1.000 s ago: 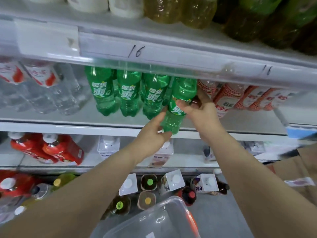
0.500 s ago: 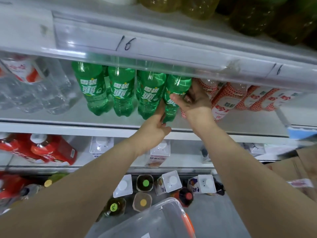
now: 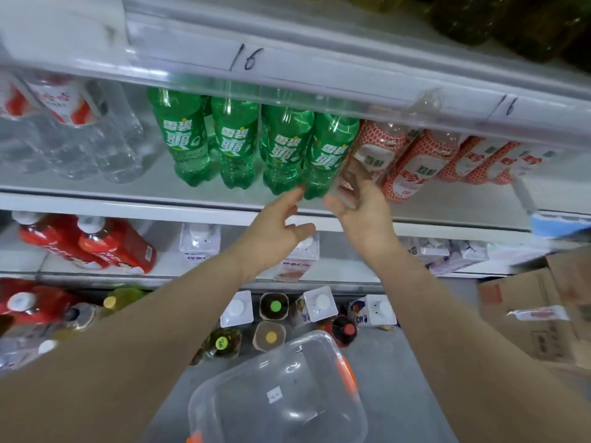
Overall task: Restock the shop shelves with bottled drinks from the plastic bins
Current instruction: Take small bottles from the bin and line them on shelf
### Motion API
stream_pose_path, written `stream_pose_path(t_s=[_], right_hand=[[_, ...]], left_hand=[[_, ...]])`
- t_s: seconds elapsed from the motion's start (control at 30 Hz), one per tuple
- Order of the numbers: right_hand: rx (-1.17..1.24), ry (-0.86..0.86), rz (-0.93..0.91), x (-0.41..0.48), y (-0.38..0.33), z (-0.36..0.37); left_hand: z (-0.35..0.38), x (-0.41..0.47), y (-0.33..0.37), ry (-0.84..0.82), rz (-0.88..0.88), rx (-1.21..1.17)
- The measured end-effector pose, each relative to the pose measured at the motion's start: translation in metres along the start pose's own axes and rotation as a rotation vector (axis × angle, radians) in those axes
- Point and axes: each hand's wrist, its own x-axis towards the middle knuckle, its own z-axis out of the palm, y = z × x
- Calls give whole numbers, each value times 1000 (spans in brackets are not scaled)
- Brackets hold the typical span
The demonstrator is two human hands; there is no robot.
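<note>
A white shelf (image 3: 96,193) runs across a shop display under a clear price strip (image 3: 319,78) with "16" handwritten on it; a grey floor (image 3: 399,362) lies far below.

The rightmost green bottle (image 3: 329,155) stands upright on that shelf, last of four green bottles in the front row. Left of them are clear water bottles (image 3: 80,148). Just right of it lean red-and-white patterned bottles (image 3: 412,161). One shelf below it sit red bottles (image 3: 96,244) and white cartons (image 3: 200,241).

Well below it, on the floor, stands a see-through plastic bin (image 3: 278,394) with orange handles and a small white sticker. Beyond the bin is a cluster of capped bottles and cartons (image 3: 271,306) (seen from above). Cardboard boxes (image 3: 543,314) are stacked to the right.

The left hand (image 3: 278,228) is spread loose, its forefinger reaching to the green bottle's base. The right hand (image 3: 358,199), blurred, hangs slack-fingered just right of that base, gripping nothing.
</note>
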Motion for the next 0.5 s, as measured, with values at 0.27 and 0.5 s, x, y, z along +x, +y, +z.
stream_pose_path(t_s=[0.27,0.5], right_hand=[[34,-132,108,-86,-11,22],[-101,-318,71,-152,-37,98]], left_hand=[[-36,-71,-13,52,2,61],[-103,-163,-41,210,37,67]])
